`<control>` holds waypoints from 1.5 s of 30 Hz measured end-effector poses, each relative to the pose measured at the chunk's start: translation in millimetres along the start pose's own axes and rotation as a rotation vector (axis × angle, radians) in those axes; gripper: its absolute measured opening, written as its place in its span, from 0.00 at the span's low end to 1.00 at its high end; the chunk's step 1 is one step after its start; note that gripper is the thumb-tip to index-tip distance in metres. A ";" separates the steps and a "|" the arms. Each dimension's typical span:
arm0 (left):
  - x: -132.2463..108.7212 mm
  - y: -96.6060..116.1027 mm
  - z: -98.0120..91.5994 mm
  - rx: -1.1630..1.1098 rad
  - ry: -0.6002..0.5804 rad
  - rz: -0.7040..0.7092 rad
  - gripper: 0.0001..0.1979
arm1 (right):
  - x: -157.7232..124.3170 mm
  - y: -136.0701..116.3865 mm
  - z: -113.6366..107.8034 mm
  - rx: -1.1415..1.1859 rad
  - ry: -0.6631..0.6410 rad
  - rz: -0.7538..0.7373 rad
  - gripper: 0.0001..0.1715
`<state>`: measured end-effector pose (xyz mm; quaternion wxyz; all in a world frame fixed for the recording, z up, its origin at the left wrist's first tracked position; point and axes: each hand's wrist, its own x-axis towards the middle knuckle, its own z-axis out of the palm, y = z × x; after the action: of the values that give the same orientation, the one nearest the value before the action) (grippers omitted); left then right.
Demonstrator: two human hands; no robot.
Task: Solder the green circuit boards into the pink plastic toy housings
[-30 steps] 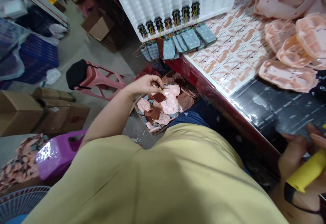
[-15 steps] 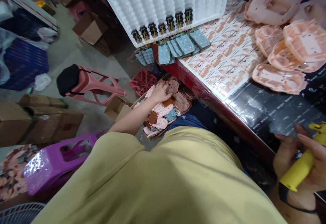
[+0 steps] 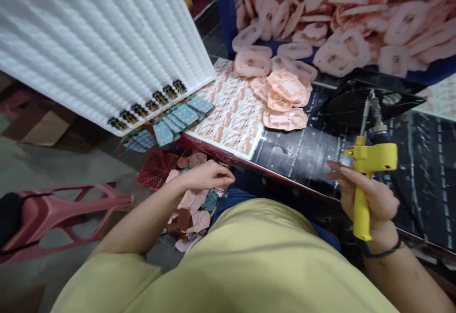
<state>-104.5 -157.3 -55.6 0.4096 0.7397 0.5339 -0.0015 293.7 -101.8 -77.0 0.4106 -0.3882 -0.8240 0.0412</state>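
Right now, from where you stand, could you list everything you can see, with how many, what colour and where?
Table: one, black with red edge, centre to right
Panel: one, white, upper left
Small parts: about seven, mostly black, panel's lower edge
Slabs: several, blue-grey, below the panel
Sheet: one, white and tan, on table
Crate: one, blue, back right
Casings: many, pink, in crate and on table
Fan-like unit: one, black, on table
Tool: one, yellow, right
Basket: one, red, left of pile
Pile: one, mixed pink, brown, green, below table edge
Stool: one, dull red, left
Shirt: one, yellow, lower centre
Left hand: one, bare, over pile
Right hand: one, bare, around tool
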 end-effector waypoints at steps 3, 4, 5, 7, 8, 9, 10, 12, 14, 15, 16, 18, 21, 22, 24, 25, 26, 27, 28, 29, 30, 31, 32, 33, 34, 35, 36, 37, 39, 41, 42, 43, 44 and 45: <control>29.5 37.0 -41.5 0.055 0.331 0.216 0.18 | 4.8 4.8 2.2 -0.017 0.036 -0.133 0.14; 46.3 44.2 -53.1 0.169 0.453 0.255 0.17 | 6.4 5.4 3.6 -0.021 0.027 -0.178 0.16; 65.6 48.5 -63.3 0.298 0.525 0.283 0.18 | 8.0 5.7 5.0 -0.024 0.013 -0.216 0.18; 106.4 50.9 -80.2 0.536 0.586 0.292 0.22 | 10.7 5.6 7.2 -0.031 0.011 -0.270 0.22; 125.6 50.6 -87.1 0.634 0.606 0.296 0.25 | 11.6 5.6 8.0 -0.034 0.023 -0.280 0.23; 142.5 50.4 -93.1 0.714 0.623 0.305 0.28 | 12.2 5.7 8.8 -0.036 0.038 -0.279 0.23; 156.3 51.0 -98.6 0.778 0.632 0.322 0.29 | 12.6 5.9 9.5 -0.036 0.051 -0.275 0.23; 174.4 55.2 -108.0 0.870 0.605 0.369 0.30 | 12.6 6.7 11.0 -0.037 0.078 -0.270 0.24; 181.6 62.5 -116.0 0.927 0.519 0.382 0.29 | 12.5 7.3 12.4 -0.030 0.090 -0.262 0.25; 182.8 66.3 -119.6 0.945 0.472 0.366 0.29 | 12.6 7.3 13.0 -0.023 0.095 -0.255 0.26; 183.1 69.3 -123.1 0.957 0.436 0.337 0.31 | 12.9 7.0 13.3 -0.011 0.101 -0.246 0.27; 183.1 71.8 -130.3 0.965 0.418 0.273 0.32 | 14.1 5.6 13.2 0.023 0.108 -0.233 0.29; 180.7 66.8 -142.0 0.932 0.550 0.231 0.31 | 16.3 3.3 12.3 0.072 0.115 -0.221 0.30; 178.0 64.3 -145.6 0.902 0.628 0.242 0.30 | 16.8 2.9 12.2 0.078 0.120 -0.219 0.29; 167.8 61.4 -150.0 0.817 0.794 0.303 0.29 | 16.9 2.8 12.7 0.079 0.129 -0.211 0.29; 160.2 61.8 -150.0 0.770 0.867 0.347 0.28 | 16.8 3.0 13.2 0.076 0.137 -0.206 0.29; 151.1 63.6 -147.9 0.728 0.922 0.396 0.27 | 16.6 3.1 13.6 0.071 0.148 -0.203 0.28; 140.9 66.6 -143.7 0.696 0.959 0.451 0.26 | 16.4 3.2 13.9 0.063 0.159 -0.202 0.28; 130.2 70.4 -137.4 0.680 0.979 0.514 0.26 | 16.5 3.0 13.9 0.051 0.172 -0.201 0.27; 119.4 74.7 -128.9 0.684 0.981 0.585 0.26 | 16.7 2.5 13.5 0.036 0.191 -0.195 0.27; 109.3 79.0 -118.7 0.701 0.970 0.655 0.26 | 17.0 1.8 12.8 0.022 0.211 -0.187 0.27; 100.4 82.8 -107.1 0.730 0.946 0.718 0.27 | 17.4 0.9 11.7 0.016 0.225 -0.176 0.27; 92.9 85.8 -94.4 0.765 0.910 0.770 0.27 | 17.8 0.0 10.4 0.020 0.236 -0.166 0.27; 87.1 87.9 -81.3 0.799 0.867 0.805 0.28 | 18.2 -0.9 9.1 0.031 0.239 -0.156 0.27; 83.1 88.9 -68.0 0.828 0.819 0.828 0.27 | 18.5 -1.7 7.9 0.045 0.231 -0.152 0.27; 80.7 89.1 -55.1 0.847 0.776 0.844 0.27 | 18.8 -2.3 7.1 0.062 0.209 -0.159 0.28; 79.7 88.6 -43.0 0.856 0.739 0.854 0.25 | 19.2 -2.6 6.6 0.083 0.175 -0.177 0.28; 79.8 87.8 -32.1 0.855 0.707 0.856 0.24 | 19.9 -2.8 6.5 0.109 0.134 -0.200 0.28; 81.3 86.3 -14.8 0.832 0.668 0.832 0.23 | 21.9 -2.7 7.1 0.169 0.035 -0.248 0.26; 82.5 86.2 -4.6 0.817 0.644 0.786 0.23 | 24.8 -2.6 8.0 0.203 -0.055 -0.281 0.23; 82.4 86.6 -2.1 0.816 0.632 0.761 0.23 | 26.1 -2.5 8.4 0.201 -0.086 -0.287 0.21; 81.5 87.0 -1.2 0.814 0.622 0.738 0.22 | 27.2 -2.3 8.7 0.188 -0.106 -0.289 0.19; 80.1 87.3 -1.6 0.812 0.611 0.713 0.22 | 27.9 -2.0 8.9 0.168 -0.117 -0.291 0.17; 78.2 87.1 -2.9 0.807 0.598 0.687 0.22 | 28.1 -1.5 9.2 0.147 -0.118 -0.291 0.16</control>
<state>-3.2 -102.1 -35.5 -0.0937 0.9350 0.3138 0.1366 276.1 -81.6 -64.3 0.3903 -0.2308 -0.8890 0.0641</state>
